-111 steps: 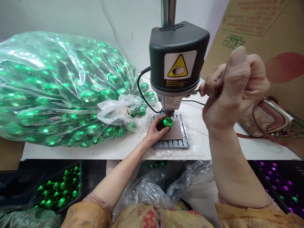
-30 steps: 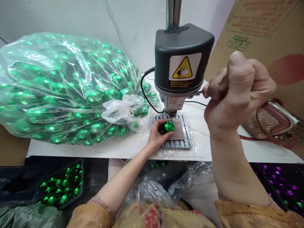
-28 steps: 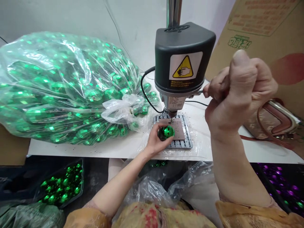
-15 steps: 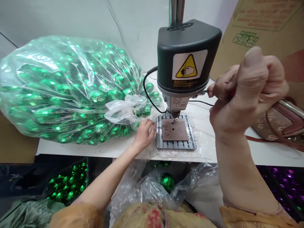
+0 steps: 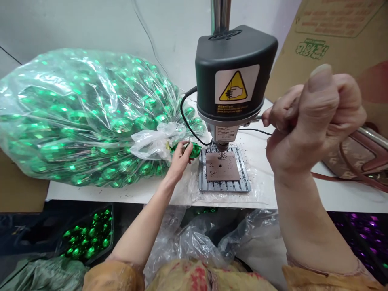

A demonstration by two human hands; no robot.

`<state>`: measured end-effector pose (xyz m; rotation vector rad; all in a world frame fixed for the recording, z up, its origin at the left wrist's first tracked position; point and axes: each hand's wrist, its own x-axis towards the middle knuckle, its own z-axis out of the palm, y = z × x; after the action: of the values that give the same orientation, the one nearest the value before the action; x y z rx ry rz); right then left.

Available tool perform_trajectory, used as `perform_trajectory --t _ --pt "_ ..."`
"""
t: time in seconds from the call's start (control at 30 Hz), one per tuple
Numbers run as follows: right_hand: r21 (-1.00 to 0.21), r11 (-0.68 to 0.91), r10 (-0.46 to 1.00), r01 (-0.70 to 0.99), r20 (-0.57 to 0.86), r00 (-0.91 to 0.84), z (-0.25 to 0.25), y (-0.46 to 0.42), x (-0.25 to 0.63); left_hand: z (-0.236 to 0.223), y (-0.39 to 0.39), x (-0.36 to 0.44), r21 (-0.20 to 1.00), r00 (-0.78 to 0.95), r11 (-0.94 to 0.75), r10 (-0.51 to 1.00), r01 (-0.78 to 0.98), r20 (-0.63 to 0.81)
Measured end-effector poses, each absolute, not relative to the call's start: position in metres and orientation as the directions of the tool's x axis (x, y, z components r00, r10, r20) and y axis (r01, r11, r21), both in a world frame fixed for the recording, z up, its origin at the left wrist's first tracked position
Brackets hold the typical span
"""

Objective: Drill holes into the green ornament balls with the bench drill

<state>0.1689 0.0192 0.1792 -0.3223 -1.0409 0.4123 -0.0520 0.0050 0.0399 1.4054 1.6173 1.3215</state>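
Note:
Beside the tied neck of a big clear bag (image 5: pixel 91 117) full of shiny green baubles, my left hand (image 5: pixel 178 159) is closed on one green faceted bauble (image 5: pixel 195 150). Just to its right stands a small black drill press (image 5: pixel 236 52) with a yellow warning label. Under the chuck (image 5: pixel 223 146), a brown square board (image 5: pixel 226 171) with a small hole lies on the slotted metal base (image 5: pixel 247 184), strewn with dark crumbs. My right hand (image 5: pixel 318 109), raised on the right, is wrapped round the press's feed lever (image 5: pixel 259 118); its grip end is hidden by the fingers.
A cardboard box (image 5: pixel 342 36) leans behind my right hand, with a patterned bag (image 5: pixel 348 157) below it. Under the white table's edge (image 5: pixel 121 198) are a tub of green baubles (image 5: pixel 87 234), crumpled clear plastic (image 5: pixel 197 238) and purple shiny pieces (image 5: pixel 360 226).
My left hand, earlier without a bauble beside the base, has moved slightly up and left and now holds one. The green bauble above the plastic below the table has gone from sight.

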Motion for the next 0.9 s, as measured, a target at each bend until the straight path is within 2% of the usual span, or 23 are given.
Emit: perform_trajectory --t 0.07,0.13,0.2,0.33,0.47,0.63,0.73,0.9 --pt "-0.440 0.878 0.476 -0.190 0.752 0.456 0.179 0.020 0.168 0.041 -0.010 -0.043 0.997 -0.175 -0.002 0.984 0.073 0.014" --pt "-0.434 0.877 0.479 -0.208 0.749 0.458 0.178 0.021 0.168 0.039 -0.019 -0.032 0.999 -0.096 0.018 0.995 -0.031 -0.021" --pt "-0.438 0.877 0.479 -0.198 0.752 0.453 0.178 0.021 0.168 0.035 -0.020 -0.023 1.000 -0.073 -0.029 0.997 -0.004 0.029" --pt "-0.440 0.881 0.471 -0.176 0.776 0.419 0.178 0.019 0.170 0.023 -0.013 -0.013 0.970 -0.093 -0.128 0.984 0.205 0.149" --pt "-0.492 0.859 0.500 -0.139 0.753 0.429 0.178 0.017 0.169 0.017 -0.008 -0.007 0.932 -0.043 -0.147 0.984 0.332 0.170" --pt "-0.473 0.863 0.499 -0.178 0.739 0.453 0.178 0.019 0.169 0.019 -0.008 0.003 0.861 -0.016 -0.205 0.971 0.466 0.240" --pt "-0.467 0.867 0.492 -0.175 0.741 0.457 0.178 0.020 0.169 0.015 -0.010 0.009 0.877 -0.050 -0.220 0.963 0.426 0.266" --pt "-0.457 0.876 0.474 -0.157 0.752 0.458 0.178 0.020 0.169 0.006 -0.013 0.011 0.936 -0.118 -0.176 0.968 0.305 0.220"
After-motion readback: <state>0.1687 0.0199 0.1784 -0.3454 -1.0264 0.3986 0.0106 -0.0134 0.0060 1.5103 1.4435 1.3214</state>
